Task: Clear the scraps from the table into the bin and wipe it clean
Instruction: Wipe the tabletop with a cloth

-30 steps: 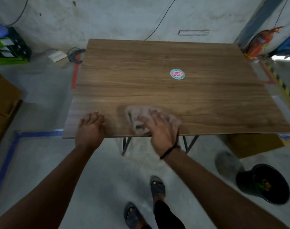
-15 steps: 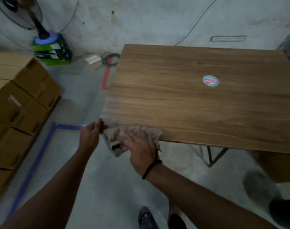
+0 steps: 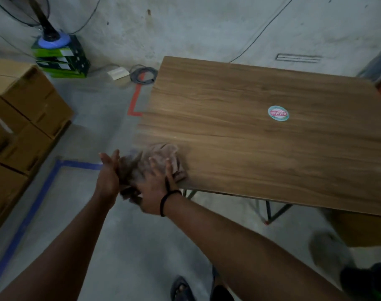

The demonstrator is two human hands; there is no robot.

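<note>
Two bare hands meet at the near left corner of the wood-grain rectangular counter (image 3: 261,148). The right hand (image 3: 154,187), a black band on its wrist, lies palm-down with its fingers spread flat over a crumpled pinkish-grey cloth (image 3: 161,155), pressing it onto the counter's corner; part of the cloth hangs off the edge beneath the palm. The left hand (image 3: 108,177) stands just left of the right hand, off the counter's edge, open and cupped with its palm turned toward the cloth, its fingers touching or nearly touching the hanging folds; motion blur hides whether it grips any of them. Well to the right of the right hand and farther away, a round teal sticker with a red label (image 3: 278,113) sits flat on the counter. No scraps can be made out on the wood. Far to the right of the hands and nearer the person, at the picture's lower right corner, only a dark sliver of the black bin (image 3: 372,283) shows on the concrete floor (image 3: 130,246). Left of the left hand, stacked brown cardboard boxes (image 3: 22,127) stand on the floor.
</note>
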